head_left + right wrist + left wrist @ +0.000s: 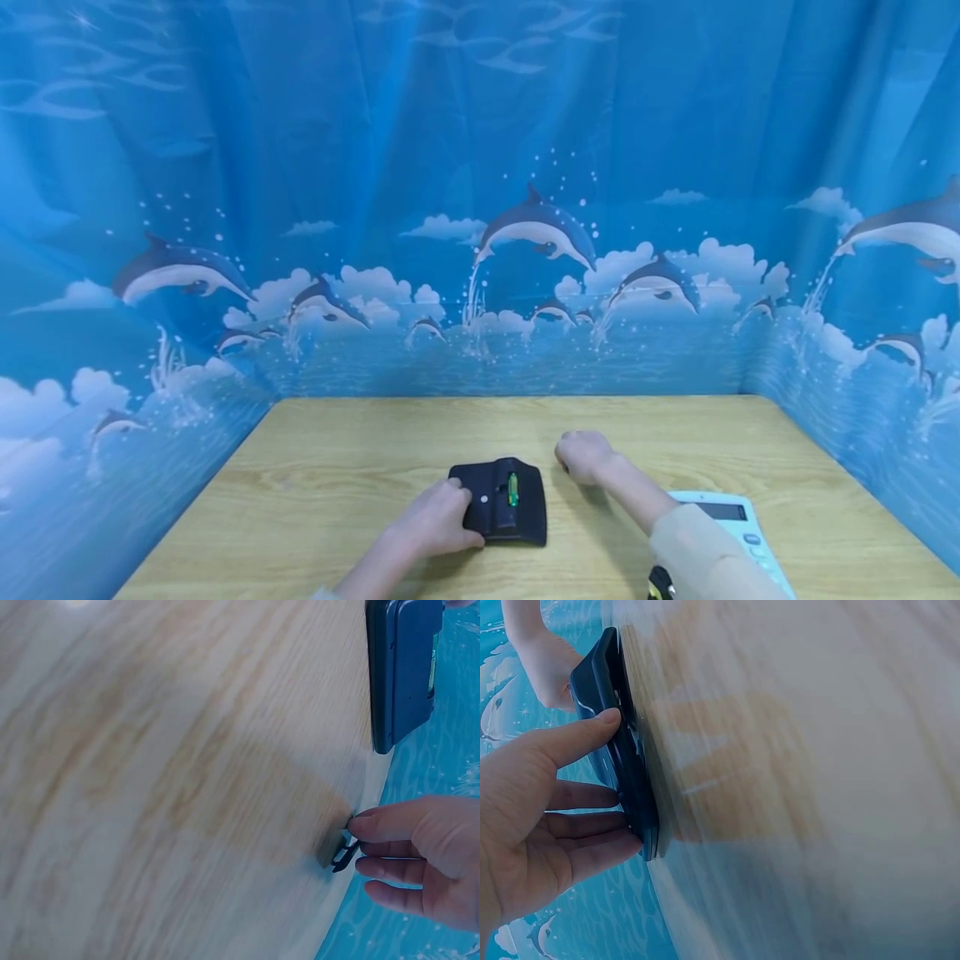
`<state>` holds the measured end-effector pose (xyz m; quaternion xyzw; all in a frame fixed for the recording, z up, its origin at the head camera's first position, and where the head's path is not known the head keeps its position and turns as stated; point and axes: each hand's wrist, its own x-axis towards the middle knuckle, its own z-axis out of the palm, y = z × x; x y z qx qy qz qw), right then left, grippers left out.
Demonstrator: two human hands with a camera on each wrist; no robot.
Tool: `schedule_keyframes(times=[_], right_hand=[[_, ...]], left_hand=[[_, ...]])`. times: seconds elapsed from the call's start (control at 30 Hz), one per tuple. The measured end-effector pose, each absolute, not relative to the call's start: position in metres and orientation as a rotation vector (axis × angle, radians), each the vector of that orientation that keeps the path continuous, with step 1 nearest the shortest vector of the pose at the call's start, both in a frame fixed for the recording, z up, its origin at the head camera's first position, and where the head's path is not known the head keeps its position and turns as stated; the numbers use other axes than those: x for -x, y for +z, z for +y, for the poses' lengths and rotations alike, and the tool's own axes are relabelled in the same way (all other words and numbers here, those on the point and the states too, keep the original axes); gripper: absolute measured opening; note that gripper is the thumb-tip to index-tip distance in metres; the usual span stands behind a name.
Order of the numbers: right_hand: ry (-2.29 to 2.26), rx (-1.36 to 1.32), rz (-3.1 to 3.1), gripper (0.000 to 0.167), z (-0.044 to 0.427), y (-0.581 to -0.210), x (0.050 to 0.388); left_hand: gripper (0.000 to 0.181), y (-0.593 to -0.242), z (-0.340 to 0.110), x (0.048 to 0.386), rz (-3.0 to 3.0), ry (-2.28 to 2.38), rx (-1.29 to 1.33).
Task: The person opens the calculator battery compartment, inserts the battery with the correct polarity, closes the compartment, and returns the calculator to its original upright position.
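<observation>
A flat black device [529,508] lies on the wooden table with a battery compartment facing up. Inside that compartment sits a green battery [513,489]. My left hand [438,518] grips the device's left edge; in the left wrist view, the thumb [592,735] is on one face and the fingertips touch the lower edge. To the right of the device, my right hand [588,457] is low over the table. The right wrist view shows it pinching a small black clip-like piece [344,856] between thumb and finger, at the table surface. The head view hides this piece behind the hand.
A light blue calculator [752,533] lies at the right, partly under the right sleeve [701,546]. Beside that sleeve, a black and yellow object [660,583] is mostly hidden. A blue dolphin-print curtain [480,350] borders the table's back and sides.
</observation>
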<state>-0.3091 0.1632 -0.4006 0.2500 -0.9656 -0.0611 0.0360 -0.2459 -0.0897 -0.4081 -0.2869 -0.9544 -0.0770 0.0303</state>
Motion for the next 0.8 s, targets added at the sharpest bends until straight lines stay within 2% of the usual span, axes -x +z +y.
schedule_keyframes(times=[0.43, 0.8], right_hand=[[-0.046, -0.78, -2.977, 0.027, 0.163, -0.394, 0.306], [0.19, -0.751, -3.041, 0.014, 0.154, -0.378, 0.299]], left_hand=[[0.049, -0.407, -0.089, 0.245, -2.952, -0.218, 0.876], [0.049, -0.406, -0.089, 0.246, -2.989, -0.242, 0.872]])
